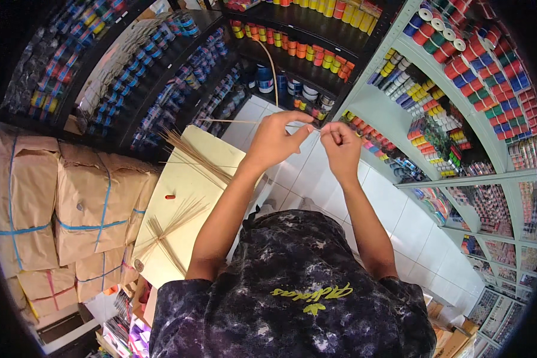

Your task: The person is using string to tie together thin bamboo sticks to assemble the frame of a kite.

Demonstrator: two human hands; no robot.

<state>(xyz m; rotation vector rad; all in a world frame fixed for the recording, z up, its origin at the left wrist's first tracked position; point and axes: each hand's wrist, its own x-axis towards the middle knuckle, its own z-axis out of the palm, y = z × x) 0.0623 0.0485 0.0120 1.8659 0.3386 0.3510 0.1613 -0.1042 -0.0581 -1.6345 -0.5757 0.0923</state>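
Raised in front of my chest, my left hand (275,141) is closed around a thin tan stick (227,121), whose long end sticks out to the left. A small gap away, my right hand (342,147) pinches with thumb and forefinger near the stick's other end; the exact tip is too fine to make out. Behind my left hand a pale strip (272,65) curves upward; I cannot tell whether the hand holds it too. Below and left, loose thin sticks (200,156) and a second, crossed pile of sticks (166,235) lie on a pale yellow tabletop (152,262).
A small red object (170,197) lies between the stick piles. Brown paper parcels (92,197) tied with blue cord are stacked at the left. Dark shelves (316,33) with coloured spools stand ahead, pale green shelves (483,179) at the right. White floor tiles (388,209) lie below.
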